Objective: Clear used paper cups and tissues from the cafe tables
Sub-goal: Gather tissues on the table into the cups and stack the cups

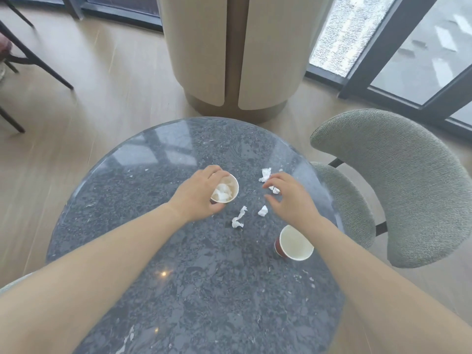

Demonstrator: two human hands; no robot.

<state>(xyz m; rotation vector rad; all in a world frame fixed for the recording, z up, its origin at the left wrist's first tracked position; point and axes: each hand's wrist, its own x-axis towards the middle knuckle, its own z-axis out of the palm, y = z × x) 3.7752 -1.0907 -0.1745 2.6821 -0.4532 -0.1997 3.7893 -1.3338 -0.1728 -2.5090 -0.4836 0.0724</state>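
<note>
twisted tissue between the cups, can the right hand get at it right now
Probably yes: the right hand hovers open close by the twisted tissue, which lies uncovered on the table.

Both arms outstretched — left hand (198,200) grips a cup (232,184), right hand (291,200) hovers, fingers loosely spread.

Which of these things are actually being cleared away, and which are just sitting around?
Part of the job:
cup with tissues, gripped by the left hand
empty cup
tissue scraps near the open right hand

Just there:
table
grey chair
column
chair legs
</note>
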